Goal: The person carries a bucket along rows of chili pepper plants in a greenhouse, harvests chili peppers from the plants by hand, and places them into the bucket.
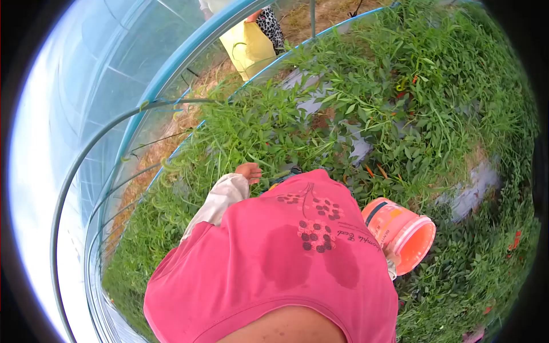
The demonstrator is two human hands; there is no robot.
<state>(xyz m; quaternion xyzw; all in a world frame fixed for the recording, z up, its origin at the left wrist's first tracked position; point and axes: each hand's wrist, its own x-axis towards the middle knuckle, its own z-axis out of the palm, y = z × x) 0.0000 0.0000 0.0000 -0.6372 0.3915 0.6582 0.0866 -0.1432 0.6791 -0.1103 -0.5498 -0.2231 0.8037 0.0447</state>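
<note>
My left hand (pixel 250 172), in a pale sleeve (pixel 220 197), is in front of my body, just over the green plants. Its fingers are stretched out and a little bent, with nothing visible in them. At my right side an orange-pink plastic bucket (pixel 382 220) with printing is tilted, its mouth facing right and toward me. My right hand (pixel 390 251) is against the bucket near its rim and seems to hold it; its fingers are mostly hidden. The bottom of the bucket is out of sight.
Leafy plants (pixel 366 97) with red peppers (pixel 382 170) grow all around, with grey plastic film (pixel 472 191) between them. Curved tunnel hoops (pixel 74 166) and clear sheeting (pixel 108 74) rise at the left. Beyond them stands another person with a yellow bag (pixel 247 48).
</note>
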